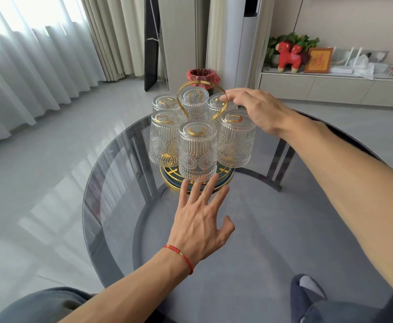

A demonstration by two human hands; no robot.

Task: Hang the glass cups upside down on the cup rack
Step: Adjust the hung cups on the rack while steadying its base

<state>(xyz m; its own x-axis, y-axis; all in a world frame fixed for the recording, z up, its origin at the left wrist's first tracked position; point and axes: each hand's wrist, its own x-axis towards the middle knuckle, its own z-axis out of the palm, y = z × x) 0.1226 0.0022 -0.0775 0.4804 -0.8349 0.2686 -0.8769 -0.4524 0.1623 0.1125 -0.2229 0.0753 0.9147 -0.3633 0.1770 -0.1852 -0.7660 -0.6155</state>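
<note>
Round smoked-glass tabletop (249, 264) filled most of the frame, with grey floor and dark table legs visible through it. Person's knees and one slipper showed at the bottom edge.

Cup rack (196, 174) sat on the tabletop, toward the far side: round teal base with gold rim and gold cross wires, and a gold loop handle (181, 94) rising from the middle.

Six ribbed glass cups were on the rack, all upside down, each on its own gold prong, ringed around the handle. Front cup (197, 151) was nearest the camera, with front-left cup (164, 138) and front-right cup (236, 141) flanking it. Back row: back-left cup (165, 103), back-centre cup (195, 100), back-right cup (216, 106), the last partly behind the handle and the right hand.

Right hand (258, 108) reached in from the right at handle height, fingertips at the right side of the gold loop, just over the back-right cup. Couldn't tell whether they actually touched metal or glass; grip looked loose, not wrapped round anything.

Left hand (200, 227) was flat and low over the tabletop, fingers spread, fingertips just under the rim of the front cup and at the edge of the base. Grip released, holding nothing. Red string bracelet (181, 257) on that wrist.

Behind the rack: a bin with a red liner (202, 75) on the floor.
</note>
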